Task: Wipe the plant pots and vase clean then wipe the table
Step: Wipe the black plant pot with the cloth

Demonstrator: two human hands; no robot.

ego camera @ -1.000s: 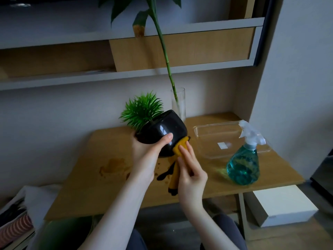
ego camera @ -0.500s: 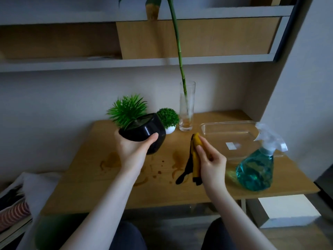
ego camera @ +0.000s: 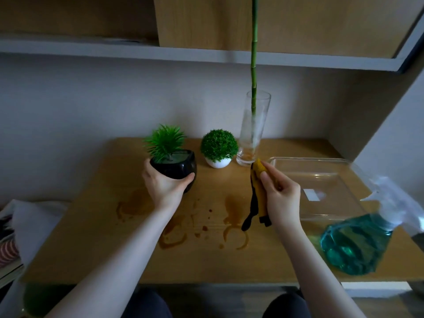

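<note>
My left hand [ego camera: 164, 184] grips a glossy black pot [ego camera: 177, 167] holding a spiky green plant, upright at the left of the wooden table [ego camera: 91, 237]. My right hand [ego camera: 283, 198] pinches a yellow and black cloth [ego camera: 258, 196] that hangs down over the table, near the foot of a tall glass vase [ego camera: 252, 131] with a green stalk in it. A small white pot [ego camera: 218, 162] with a round green bush stands between the black pot and the vase. Brown stains [ego camera: 231, 212] mark the tabletop in front of my hands.
A clear plastic tray [ego camera: 339, 164] lies at the right of the table. A teal spray bottle [ego camera: 358, 242] with a white trigger stands at the front right corner. A shelf [ego camera: 137, 50] runs overhead along the wall. Folded fabric [ego camera: 13, 230] lies left of the table.
My left hand has turned the black pot upright and lowered it towards the table's left. My right hand has drawn the cloth off the pot and moved right, near the vase.
</note>
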